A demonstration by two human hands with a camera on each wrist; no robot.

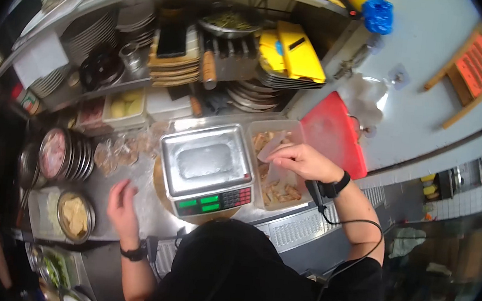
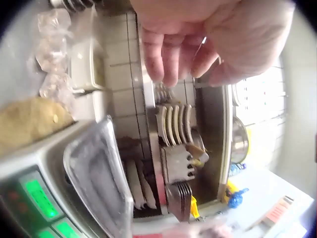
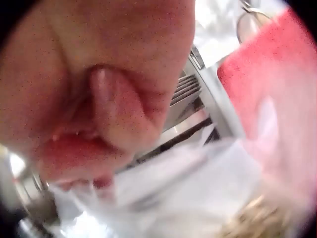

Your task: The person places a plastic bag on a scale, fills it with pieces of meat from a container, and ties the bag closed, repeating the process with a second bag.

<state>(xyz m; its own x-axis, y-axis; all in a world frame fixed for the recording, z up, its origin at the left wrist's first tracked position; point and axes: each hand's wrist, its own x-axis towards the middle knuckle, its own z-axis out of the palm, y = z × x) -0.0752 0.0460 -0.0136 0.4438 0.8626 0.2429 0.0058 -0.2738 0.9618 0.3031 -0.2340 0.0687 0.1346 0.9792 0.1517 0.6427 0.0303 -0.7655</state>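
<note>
My right hand (image 1: 304, 160) is over a clear plastic tub (image 1: 273, 204) of brownish food pieces (image 1: 283, 193), just right of the scale. It pinches a thin, translucent plastic bag (image 3: 188, 183), blurred and spread out below the fingers in the right wrist view. To the left of the digital scale (image 1: 210, 168), my left hand (image 1: 123, 208) is held over the steel counter with nothing in it. Its fingers (image 2: 171, 59) are loosely bent in the left wrist view. The scale carries a shallow metal pan (image 1: 208, 159), and its green displays are lit.
Knotted clear bags (image 1: 116, 155) of food lie left of the scale. Beyond them are stacked metal bowls (image 1: 79, 157) and a bowl of yellowish slices (image 1: 75, 215). A red board (image 1: 336, 134) leans beside the tub. A shelf (image 1: 137, 78) with plates and knives runs behind.
</note>
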